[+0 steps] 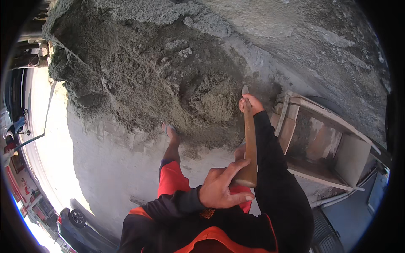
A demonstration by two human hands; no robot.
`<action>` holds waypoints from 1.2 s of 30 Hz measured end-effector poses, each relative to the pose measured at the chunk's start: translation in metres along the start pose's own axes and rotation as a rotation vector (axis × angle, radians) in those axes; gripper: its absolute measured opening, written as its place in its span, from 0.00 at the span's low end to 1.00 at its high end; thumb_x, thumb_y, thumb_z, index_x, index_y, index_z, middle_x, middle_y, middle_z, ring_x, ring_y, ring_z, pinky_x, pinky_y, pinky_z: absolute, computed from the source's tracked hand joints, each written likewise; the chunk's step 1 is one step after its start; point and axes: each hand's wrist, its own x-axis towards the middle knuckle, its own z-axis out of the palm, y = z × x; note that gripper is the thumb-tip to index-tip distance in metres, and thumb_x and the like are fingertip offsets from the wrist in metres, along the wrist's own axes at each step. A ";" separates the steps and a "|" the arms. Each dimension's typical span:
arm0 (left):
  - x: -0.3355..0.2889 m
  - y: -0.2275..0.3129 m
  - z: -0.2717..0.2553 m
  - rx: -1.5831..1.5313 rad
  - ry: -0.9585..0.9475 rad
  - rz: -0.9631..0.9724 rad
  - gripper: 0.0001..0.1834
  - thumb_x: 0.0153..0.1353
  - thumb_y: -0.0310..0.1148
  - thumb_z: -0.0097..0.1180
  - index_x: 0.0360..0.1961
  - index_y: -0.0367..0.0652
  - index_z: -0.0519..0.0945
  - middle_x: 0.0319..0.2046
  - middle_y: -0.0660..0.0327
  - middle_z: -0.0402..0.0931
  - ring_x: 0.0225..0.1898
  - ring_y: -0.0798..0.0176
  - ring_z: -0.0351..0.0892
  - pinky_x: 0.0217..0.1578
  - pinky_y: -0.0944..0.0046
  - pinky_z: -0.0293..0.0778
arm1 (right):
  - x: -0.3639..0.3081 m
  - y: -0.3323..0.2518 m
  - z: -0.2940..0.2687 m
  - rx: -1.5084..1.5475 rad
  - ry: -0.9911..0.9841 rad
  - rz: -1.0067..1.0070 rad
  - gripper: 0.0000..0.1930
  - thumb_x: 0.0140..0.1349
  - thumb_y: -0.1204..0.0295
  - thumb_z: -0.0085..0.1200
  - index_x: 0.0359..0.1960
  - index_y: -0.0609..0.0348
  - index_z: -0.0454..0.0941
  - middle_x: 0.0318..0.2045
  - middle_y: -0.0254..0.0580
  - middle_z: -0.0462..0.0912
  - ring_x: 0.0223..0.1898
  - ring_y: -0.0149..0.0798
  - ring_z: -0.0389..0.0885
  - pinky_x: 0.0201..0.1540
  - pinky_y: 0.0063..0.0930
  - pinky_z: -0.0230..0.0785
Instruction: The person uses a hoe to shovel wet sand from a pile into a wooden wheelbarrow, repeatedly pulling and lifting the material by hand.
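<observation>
1. Step, likely: working a long wooden handle (250, 139) at the grey, sandy pile (143, 80); its far end isn't clear.
2. Right hand (252, 103): wrapped around the handle's far part, near the pile.
3. Left hand (221, 185): thumb and index spread at the butt, loose.
4. Next move probably calls for left fingers closing firmly.

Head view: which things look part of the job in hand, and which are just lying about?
Likely in the job:
Wooden handle, gripped by the right hand, left hand at its butt end
Grey sandy pile, ahead

Likely just there:
Wooden box, right, untouched; its role is unclear
Dark car, lower left
</observation>
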 end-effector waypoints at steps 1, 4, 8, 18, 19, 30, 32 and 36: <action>0.003 0.016 0.021 0.039 -0.060 0.057 0.48 0.49 0.53 0.69 0.63 0.36 0.61 0.34 0.49 0.79 0.28 0.59 0.80 0.32 0.62 0.74 | -0.028 -0.012 -0.019 0.060 0.001 -0.013 0.10 0.68 0.70 0.44 0.28 0.54 0.62 0.18 0.37 0.69 0.17 0.36 0.68 0.21 0.32 0.65; 0.013 0.063 0.078 0.052 -0.131 0.351 0.50 0.47 0.55 0.70 0.62 0.34 0.62 0.26 0.55 0.76 0.24 0.64 0.75 0.27 0.67 0.69 | -0.130 -0.042 -0.052 0.182 0.007 -0.105 0.09 0.67 0.71 0.45 0.28 0.54 0.63 0.18 0.37 0.69 0.19 0.36 0.69 0.21 0.31 0.66; 0.012 0.108 0.118 -0.023 -0.450 0.203 0.48 0.49 0.49 0.70 0.64 0.38 0.59 0.20 0.60 0.70 0.20 0.63 0.74 0.24 0.64 0.69 | -0.253 -0.073 -0.110 0.236 0.085 -0.281 0.07 0.63 0.72 0.49 0.30 0.55 0.64 0.18 0.37 0.69 0.17 0.36 0.69 0.20 0.31 0.67; 0.054 -0.079 0.157 0.487 -0.761 -0.287 0.28 0.49 0.53 0.64 0.39 0.38 0.79 0.29 0.48 0.78 0.32 0.47 0.79 0.34 0.55 0.71 | -0.332 -0.043 -0.265 0.371 0.635 -0.806 0.06 0.57 0.74 0.52 0.31 0.56 0.67 0.19 0.36 0.68 0.18 0.35 0.71 0.20 0.33 0.69; 0.062 -0.125 0.167 0.535 -0.781 -0.279 0.26 0.49 0.51 0.64 0.39 0.39 0.79 0.30 0.48 0.78 0.34 0.45 0.79 0.35 0.54 0.71 | -0.320 -0.037 -0.281 0.378 0.665 -0.818 0.07 0.55 0.74 0.53 0.32 0.57 0.67 0.20 0.37 0.69 0.18 0.36 0.71 0.20 0.35 0.69; 0.092 -0.232 0.248 0.534 -0.293 -0.166 0.14 0.51 0.34 0.62 0.37 0.41 0.76 0.36 0.48 0.77 0.40 0.42 0.77 0.41 0.50 0.73 | -0.403 -0.091 -0.174 0.146 0.545 -1.194 0.12 0.55 0.77 0.52 0.39 0.60 0.64 0.24 0.40 0.69 0.22 0.37 0.71 0.26 0.35 0.69; 0.097 -0.197 0.234 0.420 -0.085 0.040 0.13 0.48 0.29 0.60 0.35 0.40 0.73 0.32 0.46 0.75 0.37 0.41 0.76 0.38 0.48 0.71 | -0.420 -0.112 -0.123 0.054 0.454 -1.302 0.16 0.56 0.77 0.52 0.44 0.62 0.63 0.25 0.41 0.69 0.23 0.37 0.71 0.26 0.34 0.69; 0.108 -0.179 0.174 0.428 0.031 0.034 0.12 0.47 0.29 0.61 0.32 0.40 0.73 0.30 0.47 0.74 0.36 0.41 0.75 0.37 0.48 0.71 | -0.384 -0.135 -0.031 -0.070 0.353 -1.354 0.22 0.56 0.77 0.53 0.51 0.63 0.60 0.27 0.42 0.69 0.24 0.37 0.72 0.27 0.34 0.69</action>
